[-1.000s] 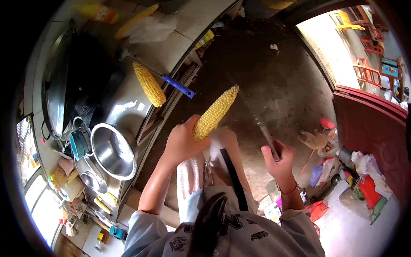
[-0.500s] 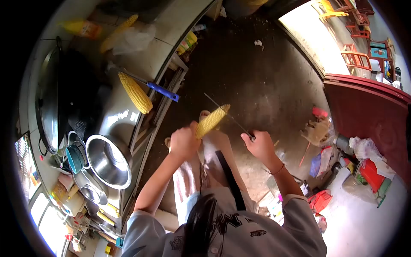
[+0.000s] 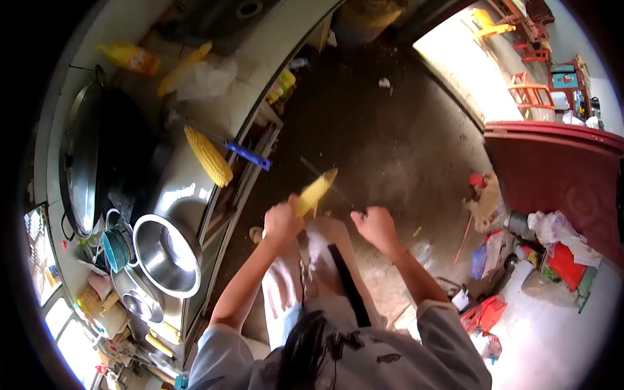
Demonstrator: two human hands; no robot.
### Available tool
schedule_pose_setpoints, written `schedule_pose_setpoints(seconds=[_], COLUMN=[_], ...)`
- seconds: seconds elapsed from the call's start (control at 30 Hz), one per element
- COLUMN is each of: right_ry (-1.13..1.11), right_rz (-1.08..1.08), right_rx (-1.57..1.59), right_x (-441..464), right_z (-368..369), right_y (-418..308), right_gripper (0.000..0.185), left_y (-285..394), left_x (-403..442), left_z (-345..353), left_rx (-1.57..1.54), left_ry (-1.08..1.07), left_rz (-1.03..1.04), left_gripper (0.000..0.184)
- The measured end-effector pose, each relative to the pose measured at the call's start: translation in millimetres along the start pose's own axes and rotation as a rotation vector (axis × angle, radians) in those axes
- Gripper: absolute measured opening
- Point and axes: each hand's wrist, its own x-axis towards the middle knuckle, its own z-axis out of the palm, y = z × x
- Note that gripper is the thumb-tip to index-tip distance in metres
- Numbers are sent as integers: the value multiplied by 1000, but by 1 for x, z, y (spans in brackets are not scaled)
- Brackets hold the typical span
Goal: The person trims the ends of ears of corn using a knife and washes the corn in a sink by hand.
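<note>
My left hand (image 3: pixel 283 223) is wrapped round the lower end of a corn cob (image 3: pixel 316 193), its tip slanting up and away over my knees. My right hand (image 3: pixel 376 229) is closed just to the right of the cob, gripping what looks like a knife. The thin blade (image 3: pixel 314 167) reaches up and left behind the cob; it is blurred, and its handle is hidden in my fist. Whether the edge touches the kernels I cannot tell. On the counter to the left lie another corn cob (image 3: pixel 208 158) and a tool with a blue handle (image 3: pixel 248 155).
A steel basin (image 3: pixel 151 250) stands on the left counter (image 3: pixel 250 62) near a large dark pan (image 3: pixel 81 159). Beyond are a clear plastic bag (image 3: pixel 207 79) and a yellow bottle (image 3: pixel 138 60). A small animal (image 3: pixel 484 203) is on the floor at right, beside bagged items.
My right hand has moved a little left and down, and the blade now looks blurred. The cob has shifted slightly left and down. The head view has also moved a little.
</note>
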Motion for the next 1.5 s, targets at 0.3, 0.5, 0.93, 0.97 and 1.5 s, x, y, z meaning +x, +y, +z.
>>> schedule_pose_setpoints(seconds=[0.3, 0.5, 0.93, 0.97, 1.5], right_ry=[170, 52, 279, 251, 142], right_rz=[-68, 94, -53, 23, 142], right_rx=[289, -90, 660, 715, 1006], right_x=[-10, 29, -13, -19, -67], right_z=[-21, 57, -41, -37, -51], right_y=[-31, 75, -42, -38, -58], right_gripper=[25, 25, 26, 25, 16], left_y=[-2, -3, 4, 2, 43], left_x=[11, 16, -26, -29, -71], left_z=[-15, -31, -73, -75, -172], left_rx=[18, -62, -848, -1014, -2729], left_ry=[98, 249, 266, 188, -200], left_rz=[57, 89, 329, 345, 541], left_gripper=[32, 44, 52, 53, 46])
